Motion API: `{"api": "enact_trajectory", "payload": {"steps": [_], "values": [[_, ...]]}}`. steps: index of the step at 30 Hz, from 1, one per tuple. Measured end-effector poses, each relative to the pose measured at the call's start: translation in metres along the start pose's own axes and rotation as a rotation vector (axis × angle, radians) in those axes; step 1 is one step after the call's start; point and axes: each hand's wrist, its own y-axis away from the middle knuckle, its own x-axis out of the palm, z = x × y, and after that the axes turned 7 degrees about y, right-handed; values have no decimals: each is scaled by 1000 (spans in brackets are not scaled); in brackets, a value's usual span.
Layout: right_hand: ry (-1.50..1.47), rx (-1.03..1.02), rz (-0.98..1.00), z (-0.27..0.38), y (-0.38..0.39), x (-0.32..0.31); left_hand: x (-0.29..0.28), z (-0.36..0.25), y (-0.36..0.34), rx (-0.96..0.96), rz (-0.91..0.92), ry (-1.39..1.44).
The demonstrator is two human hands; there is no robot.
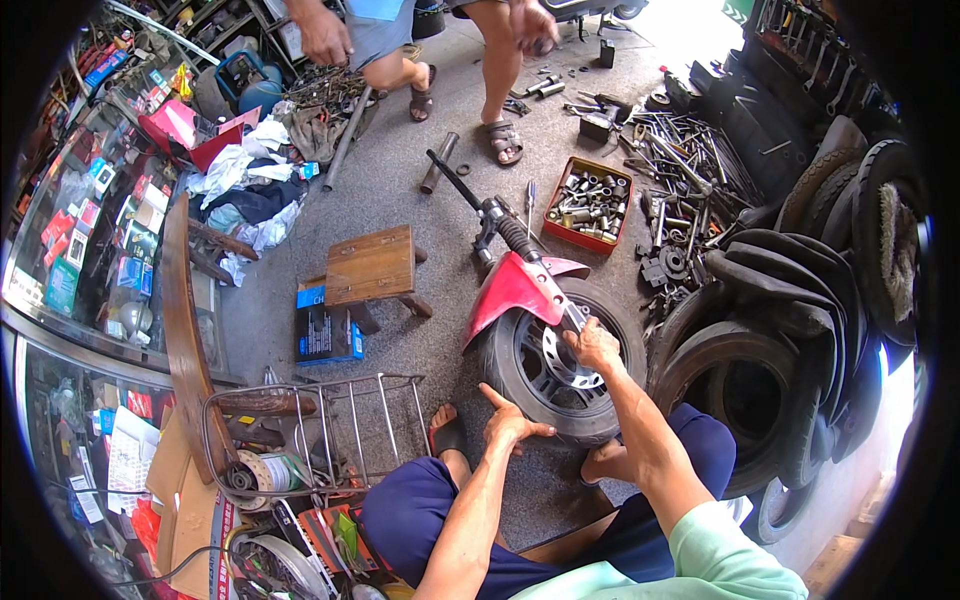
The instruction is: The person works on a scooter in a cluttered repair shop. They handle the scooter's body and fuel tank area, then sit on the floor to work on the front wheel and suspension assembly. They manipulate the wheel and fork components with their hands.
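A scooter's front wheel (615, 300) with a black tyre lies between my legs on the floor. Joined to it are the fork (518, 240) with its dark rubber bellows, a red mudguard (512, 292) and a drilled silver brake disc (556, 362). My right hand (597, 347) is closed around the lower end of the silver fork leg, over the wheel's hub side. Near the tyre's lower left edge is my left hand (510, 425), its index finger and thumb stretched out, holding nothing. The fork's upper end points away and to the left.
A red tin (601, 242) of sockets stands beyond the wheel; loose tools (695, 170) pile up at right. Old tyres (735, 370) are stacked close right. A wooden stool (370, 268), blue box (328, 330) and metal rack (350, 415) stand left. Another person (495, 60) stands ahead.
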Motion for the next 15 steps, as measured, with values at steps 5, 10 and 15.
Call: {"api": "enact_trajectory", "payload": {"steps": [5,10,15], "values": [[-5,2,-12,-1,0,-1,1,0,-1,-8,-9,-16],[-17,-4,-14,2,2,-2,4,5,-8,-20,-30,-31],[-18,4,-43,0,2,1,3,5,-8,-7,-22,-35]]}}
